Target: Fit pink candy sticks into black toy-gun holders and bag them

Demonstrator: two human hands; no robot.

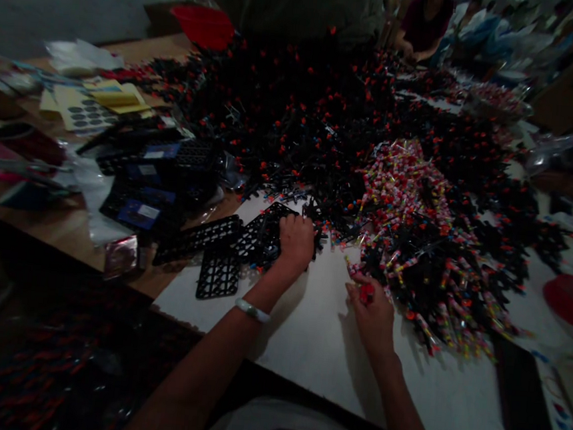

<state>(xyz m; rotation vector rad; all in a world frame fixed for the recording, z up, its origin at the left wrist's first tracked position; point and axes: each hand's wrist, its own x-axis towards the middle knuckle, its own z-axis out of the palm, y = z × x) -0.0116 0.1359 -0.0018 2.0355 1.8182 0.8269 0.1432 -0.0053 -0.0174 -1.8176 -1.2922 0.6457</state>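
Clasping a red object [366, 293] in right hand [376, 318]; impossible to tell grip of left hand [296, 241], beside black trays [218, 277] likely kept handy.

Black tray [217, 277], pink-and-yellow sticks [403, 178]

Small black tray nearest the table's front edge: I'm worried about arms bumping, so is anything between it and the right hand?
Yes: the left forearm, wearing a pale bracelet, crosses between the right hand and the black tray. White tabletop shows between that forearm and the right hand.
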